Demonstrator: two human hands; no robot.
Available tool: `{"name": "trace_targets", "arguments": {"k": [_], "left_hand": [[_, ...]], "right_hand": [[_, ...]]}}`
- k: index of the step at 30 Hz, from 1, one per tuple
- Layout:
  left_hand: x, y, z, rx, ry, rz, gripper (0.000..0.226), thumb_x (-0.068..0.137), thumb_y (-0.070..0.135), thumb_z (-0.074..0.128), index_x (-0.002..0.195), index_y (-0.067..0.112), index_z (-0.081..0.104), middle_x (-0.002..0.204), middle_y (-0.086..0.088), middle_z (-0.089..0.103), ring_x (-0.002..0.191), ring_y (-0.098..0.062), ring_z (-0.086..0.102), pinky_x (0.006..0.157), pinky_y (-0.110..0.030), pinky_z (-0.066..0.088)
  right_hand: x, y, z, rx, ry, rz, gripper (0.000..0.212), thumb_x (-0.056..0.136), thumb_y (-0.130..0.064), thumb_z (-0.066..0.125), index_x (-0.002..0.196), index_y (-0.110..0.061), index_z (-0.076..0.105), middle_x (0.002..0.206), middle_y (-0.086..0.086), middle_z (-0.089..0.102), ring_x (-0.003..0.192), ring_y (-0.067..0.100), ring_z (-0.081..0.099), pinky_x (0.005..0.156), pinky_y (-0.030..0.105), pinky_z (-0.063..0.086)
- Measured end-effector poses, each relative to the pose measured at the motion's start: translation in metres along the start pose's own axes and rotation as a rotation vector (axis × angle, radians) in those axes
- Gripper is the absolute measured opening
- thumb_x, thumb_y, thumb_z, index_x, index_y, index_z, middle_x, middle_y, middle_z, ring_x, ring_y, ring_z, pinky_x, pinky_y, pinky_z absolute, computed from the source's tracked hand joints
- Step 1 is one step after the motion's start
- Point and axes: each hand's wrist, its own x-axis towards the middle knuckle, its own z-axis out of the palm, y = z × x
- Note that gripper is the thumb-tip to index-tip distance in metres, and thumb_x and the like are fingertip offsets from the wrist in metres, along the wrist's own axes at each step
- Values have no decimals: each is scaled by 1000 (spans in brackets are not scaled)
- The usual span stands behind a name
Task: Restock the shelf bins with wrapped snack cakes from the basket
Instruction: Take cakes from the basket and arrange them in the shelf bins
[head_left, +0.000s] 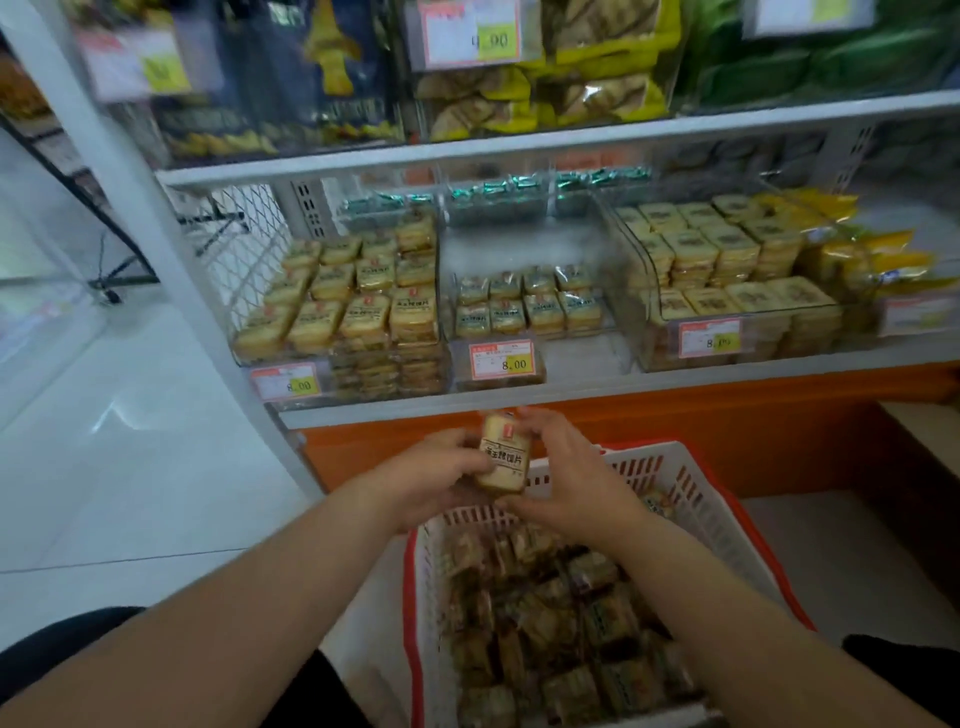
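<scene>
A wrapped snack cake (505, 451), pale yellow with dark print, is held upright between both hands above the far end of the basket. My left hand (431, 480) grips its left side and bottom. My right hand (569, 470) curls round its right side. The white basket with red rim (727, 514) stands on the floor below and holds several wrapped cakes (561, 623). On the lower shelf stand clear bins: the left bin (343, 312) is stacked high with yellow cakes, the middle bin (524, 306) holds a low layer, the right bin (727, 270) is well filled.
Price tags (501, 358) hang on the bin fronts. An orange base panel (675, 431) runs under the shelf (597, 384). The upper shelf carries bagged snacks (545, 78). White tiled floor (130, 441) lies to the left. My dark-clothed knees show at both bottom corners.
</scene>
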Motion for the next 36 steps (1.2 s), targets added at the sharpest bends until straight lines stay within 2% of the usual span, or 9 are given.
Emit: {"name": "trace_targets", "arguments": {"k": [7, 13, 18, 20, 24, 28, 30, 32, 36], "left_hand": [[-22, 51, -37, 209, -28, 129, 42, 93, -4, 58, 131, 12, 48, 115, -12, 65, 101, -23, 69, 83, -37, 60], [-11, 87, -65, 381, 11, 318, 42, 94, 8, 62, 132, 18, 48, 115, 2, 64, 97, -12, 67, 77, -27, 58], [8, 114, -105, 401, 188, 422, 64, 88, 19, 72, 144, 27, 42, 120, 0, 65, 103, -19, 67, 91, -46, 56], [14, 126, -121, 334, 259, 454, 65, 88, 13, 72, 145, 24, 42, 119, -2, 66, 100, -18, 68, 92, -45, 56], [31, 147, -149, 153, 480, 524, 59, 88, 5, 70, 142, 15, 48, 125, -4, 63, 96, -16, 67, 85, -33, 58], [73, 174, -177, 87, 719, 575, 43, 88, 6, 70, 130, 4, 59, 116, -10, 66, 91, -24, 69, 82, -39, 59], [94, 189, -184, 192, 811, 514, 36, 89, 12, 68, 124, 5, 64, 118, -15, 68, 99, -30, 69, 89, -41, 57], [110, 198, -184, 347, 878, 437, 33, 94, 18, 63, 125, 9, 65, 126, -12, 66, 108, -27, 67, 95, -29, 52], [134, 198, -182, 546, 890, 380, 31, 99, 19, 55, 128, 9, 62, 137, -10, 58, 123, -25, 57, 95, -25, 43]], "right_hand": [[25, -43, -21, 4, 42, -31, 76, 75, -48, 78, 136, -38, 33, 140, -18, 38, 124, 4, 43, 99, 26, 43], [69, -56, -31, 128, 81, -53, 65, 80, -30, 76, 124, -44, 31, 131, -16, 38, 117, -4, 43, 80, 3, 41], [136, -76, -36, 102, 131, -91, 61, 80, -20, 76, 128, -32, 40, 133, -11, 43, 118, 5, 47, 88, 17, 48], [163, -85, -36, 95, 138, -123, 61, 80, -22, 76, 130, -29, 42, 135, -11, 45, 120, 5, 47, 96, 25, 48], [218, -95, -40, 138, 102, -102, 67, 82, -23, 78, 138, -20, 42, 123, -14, 44, 111, -4, 40, 86, 2, 34], [260, -92, -51, -22, 34, -101, 63, 83, -24, 76, 139, -11, 49, 144, 10, 44, 134, 26, 40, 102, 33, 36], [270, -83, -47, -106, -47, -69, 67, 85, -31, 71, 145, -18, 43, 155, 10, 33, 143, 31, 27, 113, 40, 30], [276, -73, -40, -66, -97, -28, 68, 86, -38, 68, 147, -28, 39, 156, 5, 30, 144, 28, 25, 116, 45, 27], [280, -61, -32, 52, -107, -13, 64, 90, -32, 66, 148, -26, 38, 158, 2, 24, 144, 22, 23, 113, 30, 22]]}}
